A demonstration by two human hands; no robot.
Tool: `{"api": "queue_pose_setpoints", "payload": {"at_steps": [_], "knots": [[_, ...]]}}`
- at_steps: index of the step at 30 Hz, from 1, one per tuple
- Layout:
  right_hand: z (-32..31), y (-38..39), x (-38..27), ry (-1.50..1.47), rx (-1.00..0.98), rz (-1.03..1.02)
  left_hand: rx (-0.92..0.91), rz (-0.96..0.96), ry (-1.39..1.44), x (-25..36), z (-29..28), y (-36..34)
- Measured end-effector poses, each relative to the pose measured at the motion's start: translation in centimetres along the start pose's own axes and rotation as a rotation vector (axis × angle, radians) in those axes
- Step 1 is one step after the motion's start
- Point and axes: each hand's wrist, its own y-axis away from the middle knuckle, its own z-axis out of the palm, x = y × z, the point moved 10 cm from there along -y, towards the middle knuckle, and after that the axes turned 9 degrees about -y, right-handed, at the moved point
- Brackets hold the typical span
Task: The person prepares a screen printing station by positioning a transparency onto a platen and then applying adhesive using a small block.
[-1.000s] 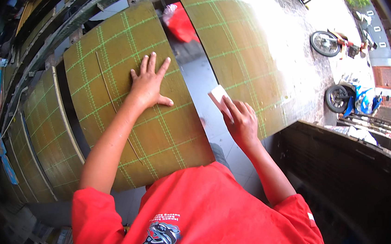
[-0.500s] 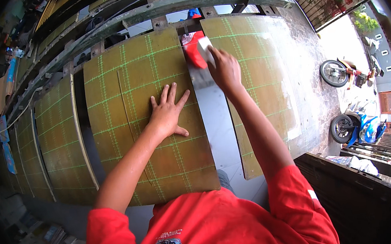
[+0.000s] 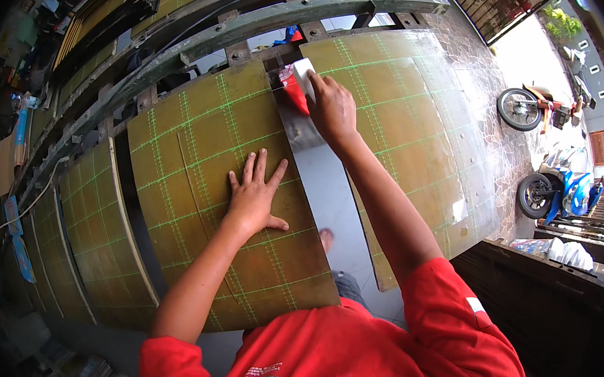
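My left hand lies flat with fingers spread on an olive-brown panel marked with bright green grid lines and short tick marks. Held in my right hand is a white flat block, tilted upright at the panel's far right edge. The fingers cover its near end, and contact with the edge cannot be made out. A second green-lined panel lies to the right, beyond a narrow gap. Inside that gap a red item with white markings shows behind the block.
Dark metal rails with bolts run behind the panels. More lined panels stretch left, beside a pale cable. A dark wooden piece stands at lower right. Two motorbikes are parked on the stone-paved floor at right.
The view has shifted, so the panels and rails sit slightly lower. My right hand still grips the block by the gap, and my left hand stays spread on the panel.
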Motion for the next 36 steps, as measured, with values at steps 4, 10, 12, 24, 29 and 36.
{"api": "queue_pose_setpoints", "payload": {"at_steps": [4,10,12,24,29,36], "knots": [[-2.5,9.8,-1.6,-0.051,-0.058,-0.039,0.03,-0.023,-0.002,-0.9,0.5,0.7],[-4.7,14.6,-2.5,-0.04,-0.089,-0.041,0.048,-0.014,0.015,-0.8,0.6,0.7],[-2.5,9.0,-2.9,-0.059,-0.066,-0.114,0.05,-0.012,0.017,-0.7,0.6,0.6],[0.5,8.2,-5.1,-0.048,-0.307,-0.341,0.049,-0.026,0.007,-1.2,0.9,0.8],[-0.5,11.2,-4.8,0.055,-0.309,-0.274,0.062,-0.02,0.038,-0.9,0.6,0.9],[3.9,-1.8,-4.0,0.08,-0.081,-0.222,0.071,0.012,-0.001,0.1,-0.1,0.1]]}}
